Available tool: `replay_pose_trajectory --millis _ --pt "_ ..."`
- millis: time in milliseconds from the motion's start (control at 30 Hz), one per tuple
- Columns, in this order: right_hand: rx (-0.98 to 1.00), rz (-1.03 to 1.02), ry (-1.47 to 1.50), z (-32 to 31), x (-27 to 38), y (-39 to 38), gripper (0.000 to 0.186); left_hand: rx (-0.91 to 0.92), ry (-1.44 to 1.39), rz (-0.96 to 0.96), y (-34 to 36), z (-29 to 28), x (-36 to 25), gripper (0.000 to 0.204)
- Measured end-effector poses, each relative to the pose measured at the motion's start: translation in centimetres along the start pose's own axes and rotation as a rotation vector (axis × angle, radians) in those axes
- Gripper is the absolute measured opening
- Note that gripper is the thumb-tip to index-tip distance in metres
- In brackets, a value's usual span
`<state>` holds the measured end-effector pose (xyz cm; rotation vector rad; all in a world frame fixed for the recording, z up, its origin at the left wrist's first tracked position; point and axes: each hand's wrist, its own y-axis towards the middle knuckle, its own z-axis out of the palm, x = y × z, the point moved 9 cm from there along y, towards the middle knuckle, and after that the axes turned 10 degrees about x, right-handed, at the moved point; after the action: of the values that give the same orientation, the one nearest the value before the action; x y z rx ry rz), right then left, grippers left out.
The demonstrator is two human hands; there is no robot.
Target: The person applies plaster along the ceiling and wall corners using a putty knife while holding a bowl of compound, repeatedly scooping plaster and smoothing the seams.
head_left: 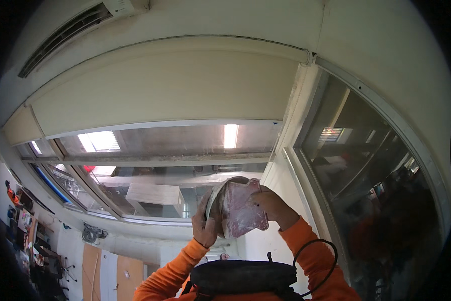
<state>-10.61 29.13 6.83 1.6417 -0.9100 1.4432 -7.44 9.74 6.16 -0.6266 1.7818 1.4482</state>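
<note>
I hold a roundish, chalky pale object (pixel 216 200) up in front of a window, with a pinkish, whitish-smeared piece (pixel 243 215) of irregular, lobed outline at its right face. My left hand (pixel 205 226) is closed on the pale object's left side. My right hand (pixel 275 205) grips the pink piece at its right, its fingertips partly hidden behind or on it. Whether the two pieces are joined, I cannot tell. Orange sleeves cover both forearms, and a black pack (pixel 243 276) with a cable sits below them at my body.
A window (pixel 160 158) with a lowered cream blind (pixel 165 85) faces me, with a glass panel (pixel 366 165) on the right. An air conditioner (pixel 65 35) hangs upper left. At lower left are a cluttered desk (pixel 27 226), black chairs (pixel 55 266), wooden boards (pixel 92 271) and coiled cable (pixel 92 233).
</note>
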Motion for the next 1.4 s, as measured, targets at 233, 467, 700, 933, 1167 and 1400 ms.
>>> replay_pose_trajectory --millis 233,467,700,933,1167,1400 --pt "0.007 0.205 0.012 -0.7 -0.9 -0.3 0.036 -0.192 -0.066 -0.074 1.0 -2.9 -1.4 0.066" --pt "-0.129 0.158 0.513 -2.1 1.0 0.7 0.036 -0.05 0.15 -0.036 2.7 -1.5 -2.7 0.068" --pt "0.038 0.024 -0.132 -2.3 1.2 2.2 0.027 0.061 0.247 -0.17 4.0 -0.2 -1.8 0.068" --pt "-0.028 -0.028 0.436 -14.4 1.7 -4.7 0.029 -0.14 0.426 0.148 10.7 -9.3 2.2 0.055" --pt "-0.834 -0.306 -0.294 -25.6 17.8 -12.9 0.024 -0.212 0.47 0.185 34.1 -15.2 -5.6 0.065" --pt "-0.993 -0.174 -1.265 -14.7 43.8 -6.8 0.048 -0.228 1.057 0.467 50.7 -14.2 -14.8 0.054"
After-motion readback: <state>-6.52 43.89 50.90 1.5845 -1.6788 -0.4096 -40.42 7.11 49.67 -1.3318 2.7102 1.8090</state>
